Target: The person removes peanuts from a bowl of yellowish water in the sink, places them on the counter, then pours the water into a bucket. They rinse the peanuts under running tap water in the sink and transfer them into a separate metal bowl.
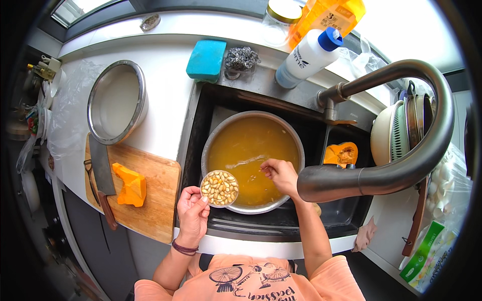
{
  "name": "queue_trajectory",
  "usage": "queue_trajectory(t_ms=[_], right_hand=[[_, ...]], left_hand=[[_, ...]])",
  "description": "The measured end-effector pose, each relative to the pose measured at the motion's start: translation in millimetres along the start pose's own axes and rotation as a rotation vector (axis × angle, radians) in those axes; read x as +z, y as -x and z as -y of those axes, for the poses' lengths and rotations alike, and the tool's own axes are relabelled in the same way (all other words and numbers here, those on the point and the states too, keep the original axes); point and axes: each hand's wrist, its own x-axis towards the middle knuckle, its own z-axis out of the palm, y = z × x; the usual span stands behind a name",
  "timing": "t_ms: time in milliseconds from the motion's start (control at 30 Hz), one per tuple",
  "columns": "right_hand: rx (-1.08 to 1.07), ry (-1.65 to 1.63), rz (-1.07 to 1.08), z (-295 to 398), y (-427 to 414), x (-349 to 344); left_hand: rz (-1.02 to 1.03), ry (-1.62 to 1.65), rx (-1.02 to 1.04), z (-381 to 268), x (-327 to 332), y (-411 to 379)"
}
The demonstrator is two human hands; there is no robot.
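A small clear cup of pumpkin seeds (219, 189) is held in my left hand (194, 210), over the near left rim of a large metal basin (253, 210). The basin stands in the dark sink and holds cloudy yellow-orange water (246, 143) with a few bits floating in it. My right hand (280, 175) is over the right part of the water, its fingertips bent together at the surface; whether they pinch a seed I cannot tell. A cut pumpkin piece with a hollow core (340, 154) lies in the sink's smaller right compartment.
Left of the sink, a wooden cutting board (158, 188) bears a pumpkin chunk (130, 185), a cleaver (101, 165) and a peeler (90, 177). Behind it stands a metal bowl (141, 113). A faucet (406, 177) arches at the right. A sponge (206, 60), steel wool (241, 59) and a bottle (303, 60) line the back.
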Motion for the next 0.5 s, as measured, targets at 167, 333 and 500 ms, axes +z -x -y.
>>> queue_trajectory(t_ms=[167,333,500], right_hand=[[0.124,-0.593,0.099,4,9,-10],[0.076,-0.409,-0.124,-13,1,6],[0.134,0.079,-0.238,0,2,0]], left_hand=[[0.014,0.003,-0.006,4,-2,-1],[0.013,-0.009,-0.014,5,0,0],[0.005,-0.024,-0.005,2,-2,1]])
